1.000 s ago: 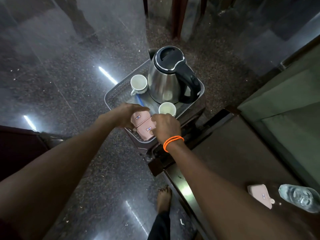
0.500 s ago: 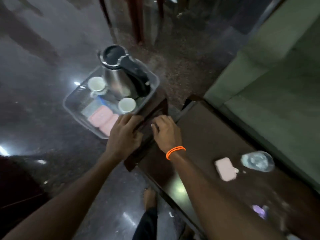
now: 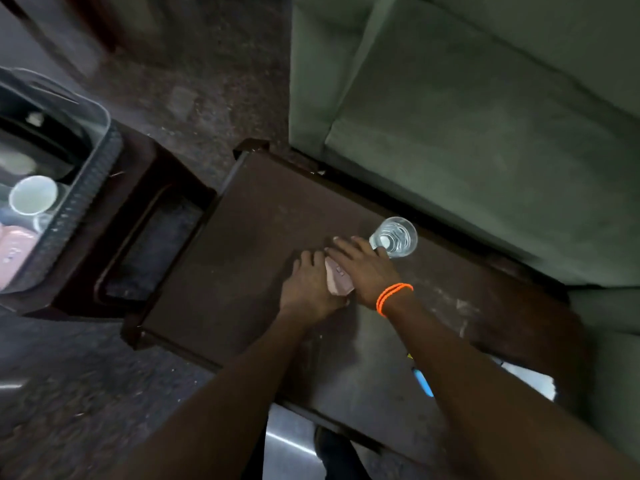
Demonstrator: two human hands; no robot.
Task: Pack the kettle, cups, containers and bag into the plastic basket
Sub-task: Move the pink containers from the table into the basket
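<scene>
A pink container [image 3: 337,280] lies on the dark wooden table [image 3: 249,244]. My left hand [image 3: 308,289] and my right hand [image 3: 363,268] press against it from both sides, fingers curled around it. A clear plastic bag of water [image 3: 394,236] stands just beyond my right fingertips. At the far left the grey plastic basket [image 3: 79,199] sits on a low stool; inside it I see a white cup [image 3: 33,195], two pink containers [image 3: 14,251] and the dark base of the kettle [image 3: 38,140], mostly cut off by the frame edge.
A green sofa [image 3: 485,116] runs along the table's far side. The brown stool [image 3: 145,216] under the basket butts against the table's left end. A blue object [image 3: 423,382] and something white [image 3: 530,379] lie near the table's right end. My foot [image 3: 332,452] rests on the polished floor.
Both hands left the basket, where two pink containers now lie, and swung right across the table to the third pink container. My view turned right; the kettle is nearly out of frame.
</scene>
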